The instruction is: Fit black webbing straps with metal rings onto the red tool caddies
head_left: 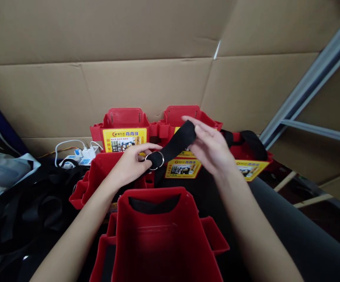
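Note:
A black webbing strap (174, 141) stretches between my two hands above the nearest red plastic tool box (158, 231). My left hand (133, 162) pinches the strap's left end beside a round metal ring (162, 159), through which the webbing passes. Higher up on the right, my right hand (211, 145) grips the other end between thumb and fingers. The near box stands open-topped, with side pockets and a slot in its back wall where more black strap (155, 205) shows. Part of the ring is covered by my left fingers.
Several more red boxes (124, 117) with yellow labels (183, 169) stand behind, against a cardboard wall (146, 86). A power strip (84, 156) with white plugs lies at the left. Dark straps (40, 211) are heaped at the left; a metal frame (313, 82) slants at the right.

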The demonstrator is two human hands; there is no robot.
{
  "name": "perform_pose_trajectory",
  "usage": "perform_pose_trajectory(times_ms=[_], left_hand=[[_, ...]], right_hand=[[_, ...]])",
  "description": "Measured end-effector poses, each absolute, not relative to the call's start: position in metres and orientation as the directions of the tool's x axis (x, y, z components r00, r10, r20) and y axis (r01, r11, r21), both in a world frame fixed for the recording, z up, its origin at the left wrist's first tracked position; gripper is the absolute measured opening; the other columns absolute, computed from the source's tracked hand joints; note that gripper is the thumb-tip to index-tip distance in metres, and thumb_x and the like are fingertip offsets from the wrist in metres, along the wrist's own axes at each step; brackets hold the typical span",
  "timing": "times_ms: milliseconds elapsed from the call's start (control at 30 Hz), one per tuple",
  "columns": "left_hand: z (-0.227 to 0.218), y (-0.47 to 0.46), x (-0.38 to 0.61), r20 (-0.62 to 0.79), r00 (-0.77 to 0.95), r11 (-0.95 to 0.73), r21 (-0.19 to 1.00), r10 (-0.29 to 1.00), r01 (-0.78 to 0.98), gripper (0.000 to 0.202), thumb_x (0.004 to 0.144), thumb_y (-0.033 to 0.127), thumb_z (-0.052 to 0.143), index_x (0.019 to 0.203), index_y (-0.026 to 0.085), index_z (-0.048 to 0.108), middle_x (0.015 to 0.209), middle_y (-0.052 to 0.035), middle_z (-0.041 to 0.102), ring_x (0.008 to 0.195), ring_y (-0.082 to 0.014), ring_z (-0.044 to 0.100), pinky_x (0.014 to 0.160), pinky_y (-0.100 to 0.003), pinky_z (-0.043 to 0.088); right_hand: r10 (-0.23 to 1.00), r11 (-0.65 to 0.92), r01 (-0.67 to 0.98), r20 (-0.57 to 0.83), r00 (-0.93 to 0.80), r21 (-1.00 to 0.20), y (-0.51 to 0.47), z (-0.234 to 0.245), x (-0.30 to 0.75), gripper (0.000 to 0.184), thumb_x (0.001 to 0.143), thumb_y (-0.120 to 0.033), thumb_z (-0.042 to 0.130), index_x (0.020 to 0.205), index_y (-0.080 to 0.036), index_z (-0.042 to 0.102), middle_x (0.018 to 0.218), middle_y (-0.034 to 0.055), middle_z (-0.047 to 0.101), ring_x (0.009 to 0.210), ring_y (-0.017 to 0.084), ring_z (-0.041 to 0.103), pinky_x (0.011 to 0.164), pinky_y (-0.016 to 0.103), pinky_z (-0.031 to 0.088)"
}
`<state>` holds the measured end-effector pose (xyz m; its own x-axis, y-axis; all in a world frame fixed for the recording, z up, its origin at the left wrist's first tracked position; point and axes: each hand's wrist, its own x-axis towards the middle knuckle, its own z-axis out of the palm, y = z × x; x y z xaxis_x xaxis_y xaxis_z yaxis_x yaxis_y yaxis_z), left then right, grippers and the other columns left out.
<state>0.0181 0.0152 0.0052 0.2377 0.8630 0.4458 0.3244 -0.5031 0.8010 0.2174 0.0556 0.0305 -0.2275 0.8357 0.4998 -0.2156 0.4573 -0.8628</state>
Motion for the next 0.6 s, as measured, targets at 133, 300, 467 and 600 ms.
perform_pose_trajectory(times_ms=[133,300,467,600], left_hand=[[0.002,0.016,0.02,0.511,0.233,-0.562,0.76,0.827,0.327,0.036,0.061,-0.001,0.043,0.087,0.017,0.061,0.077,0.0001,0.059,0.066,-0.0098,0.052,0.055,-0.019,0.041],[-0.002,0.022,0.021,0.511,0.18,-0.538,0.753,0.841,0.38,0.03,0.061,0.001,0.047,0.086,0.016,0.056,0.079,-0.0008,0.058,0.069,-0.0115,0.052,0.059,-0.021,0.042],[-0.006,0.024,0.024,0.528,0.184,-0.551,0.715,0.829,0.43,0.014,0.066,0.008,0.052,0.078,0.015,0.053,0.079,-0.0028,0.057,0.075,-0.0144,0.053,0.067,-0.025,0.043],[-0.003,0.022,0.025,0.5,0.157,-0.511,0.728,0.852,0.457,0.019,0.064,0.006,0.052,0.08,0.015,0.053,0.077,-0.0014,0.058,0.071,-0.0132,0.054,0.065,-0.025,0.042]], right_hand=[[0.678,0.493,-0.171,0.5,-0.539,-0.853,0.053,0.021,0.204,0.034,0.085,-0.045,0.041,0.1,-0.023,0.062,0.094,0.005,0.063,0.088,0.017,0.059,0.082,0.035,0.048],[0.561,0.717,0.091,0.495,-0.664,-0.691,0.046,0.02,0.202,0.035,0.083,-0.035,0.051,0.116,-0.024,0.054,0.112,0.0049,0.057,0.105,0.021,0.049,0.089,0.035,0.042],[0.507,0.739,0.14,0.407,-0.76,-0.659,0.04,0.021,0.196,0.04,0.086,-0.033,0.045,0.126,-0.025,0.044,0.108,0.0041,0.055,0.086,0.015,0.052,0.076,0.029,0.044],[0.433,0.775,0.103,0.406,-0.805,-0.623,0.043,0.02,0.196,0.036,0.091,-0.036,0.032,0.119,-0.022,0.051,0.104,0.0059,0.051,0.088,0.014,0.049,0.076,0.027,0.041]])
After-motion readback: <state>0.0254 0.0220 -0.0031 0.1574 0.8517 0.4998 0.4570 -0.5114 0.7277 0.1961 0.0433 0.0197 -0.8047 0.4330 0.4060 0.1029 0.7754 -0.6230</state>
